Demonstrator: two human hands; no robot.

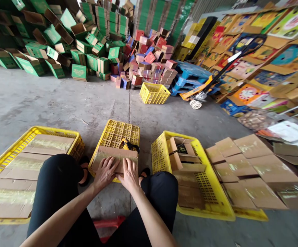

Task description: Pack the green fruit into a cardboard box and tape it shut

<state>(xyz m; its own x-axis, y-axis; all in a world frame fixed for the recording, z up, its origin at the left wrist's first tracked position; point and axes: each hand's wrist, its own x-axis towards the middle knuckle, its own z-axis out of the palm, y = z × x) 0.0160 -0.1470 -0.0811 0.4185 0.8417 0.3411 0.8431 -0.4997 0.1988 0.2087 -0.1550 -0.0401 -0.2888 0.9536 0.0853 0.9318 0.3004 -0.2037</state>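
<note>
A small brown cardboard box [99,154] lies on an upturned yellow crate [116,132] between my knees. My left hand [106,171] rests flat on its top, fingers stretched out. Close beside it, my right hand [128,174] also lies on the box towards its right end, with the fingers extended. Just beyond the box, a yellow and black tape dispenser [129,145] sits on the crate, partly hidden by the box.
Taped boxes [48,144] fill a yellow crate [39,129] at left. Another crate [218,204] at right holds open boxes [190,166]. Flattened-looking cartons [262,161] lie beyond it. Farther off are a small crate [154,93], a pallet jack [202,91] and heaped green boxes [79,71].
</note>
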